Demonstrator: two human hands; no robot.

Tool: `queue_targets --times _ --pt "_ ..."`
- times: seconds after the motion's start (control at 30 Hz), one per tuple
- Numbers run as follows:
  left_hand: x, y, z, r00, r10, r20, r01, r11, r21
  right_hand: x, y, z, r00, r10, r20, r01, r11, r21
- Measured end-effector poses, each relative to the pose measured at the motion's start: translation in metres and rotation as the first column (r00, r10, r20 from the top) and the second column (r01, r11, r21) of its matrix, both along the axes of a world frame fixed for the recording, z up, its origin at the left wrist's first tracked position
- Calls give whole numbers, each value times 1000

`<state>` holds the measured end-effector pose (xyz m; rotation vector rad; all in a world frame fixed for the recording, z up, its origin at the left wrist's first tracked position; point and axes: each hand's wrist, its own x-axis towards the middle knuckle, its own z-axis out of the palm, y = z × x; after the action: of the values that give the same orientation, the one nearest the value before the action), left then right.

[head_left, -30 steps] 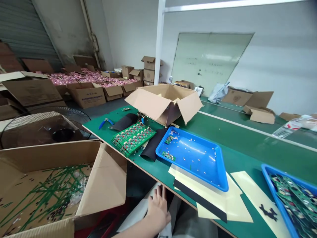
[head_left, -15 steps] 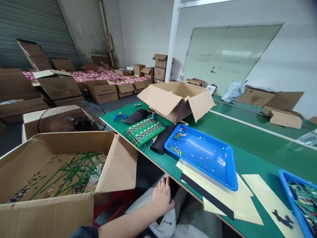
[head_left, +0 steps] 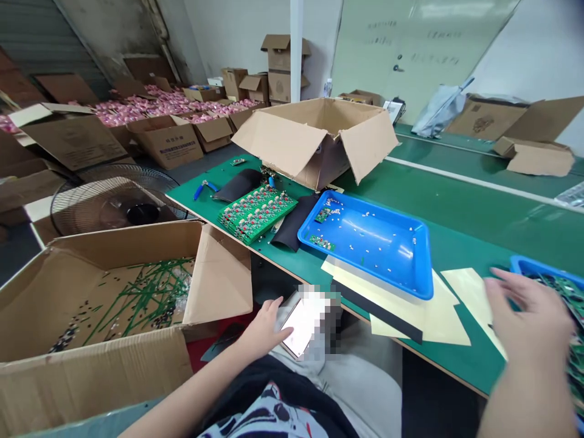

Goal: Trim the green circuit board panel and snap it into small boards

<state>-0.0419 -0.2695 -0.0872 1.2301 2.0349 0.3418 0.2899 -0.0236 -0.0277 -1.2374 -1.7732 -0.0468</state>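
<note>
My left hand [head_left: 261, 331] is low over my lap, fingers apart, its thumb at the lower left corner of a phone [head_left: 303, 325] with a bright screen. The phone lies on my grey trousers, and part of it is blurred out. My right hand [head_left: 531, 310] hovers at the right over the table edge, beside a blue tray [head_left: 517, 263] of circuit boards. Its fingers are loosely bent, thumb apart, with nothing seen between them. A second blue tray [head_left: 365, 271] holds small boards and scattered white bits. Stacked green circuit boards [head_left: 258, 213] lie left of it.
An open carton [head_left: 319, 143] stands on the green table behind the trays. Blue-handled pliers [head_left: 204, 188] lie near the left end. Yellow sheets [head_left: 449, 319] and a black strip [head_left: 378, 310] lie in front. At left are a scrap-filled carton [head_left: 216, 274] and a fan [head_left: 114, 198].
The view has tilted down. My right hand has come in at the right, and the lit phone now shows on my lap. My left hand has shifted left, to the phone's edge.
</note>
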Motion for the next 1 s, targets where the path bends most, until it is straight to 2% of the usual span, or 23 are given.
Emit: queue_targets --times 0.1,0.13,0.17,0.2,0.23,0.27,0.3,0.37,0.43,0.5,0.57,0.67,0.73,0.83,0.9,0.97,1.0 --pt "-23 0 10 986 114 121 -132 980 152 -61 -18 -3 950 313 19 -314 949 42" --pt "-33 2 16 979 159 126 -184 958 220 -77 -24 -6 931 363 43 -365 930 47" --pt "-43 6 24 977 196 86 -214 922 323 -90 -29 -9 906 415 82 -421 905 64" --pt "-55 10 33 971 239 15 -218 857 467 -100 -32 -14 884 453 111 -463 883 83" --pt "-66 15 42 955 267 -129 -135 778 614 -107 -35 -19 870 476 125 -488 868 93" --pt "-77 20 50 894 334 -299 -19 694 720 -113 -37 -24 860 493 134 -507 856 102" --pt "-88 25 58 841 389 -375 41 646 762 -116 -38 -29 853 504 136 -519 848 111" --pt "-106 36 69 747 472 -468 130 587 799 -120 -38 -37 844 515 152 -533 837 127" --pt "-119 46 69 684 475 -553 204 603 771 -121 -38 -41 838 518 171 -541 829 139" --pt "-128 57 62 612 424 -668 293 662 689 -122 -38 -44 838 515 181 -541 828 148" --pt "-134 66 51 585 382 -715 344 682 646 -122 -38 -46 839 511 188 -538 831 143" --pt "-140 74 41 611 357 -707 371 659 654 -123 -38 -48 831 522 191 -547 828 118" --pt "-142 74 42 626 340 -702 388 645 658 -124 -37 -47 827 532 184 -555 825 109" --pt "-146 70 52 649 312 -694 434 598 674 -127 -37 -40 815 554 170 -574 813 98" --pt "-149 69 60 642 338 -688 450 561 695 -130 -37 -34 796 584 160 -599 797 75" --pt "-153 71 69 657 378 -652 424 530 734 -135 -38 -29 772 619 146 -630 776 38" --pt "-155 73 74 688 398 -606 386 506 771 -138 -38 -27 757 637 143 -646 763 18"
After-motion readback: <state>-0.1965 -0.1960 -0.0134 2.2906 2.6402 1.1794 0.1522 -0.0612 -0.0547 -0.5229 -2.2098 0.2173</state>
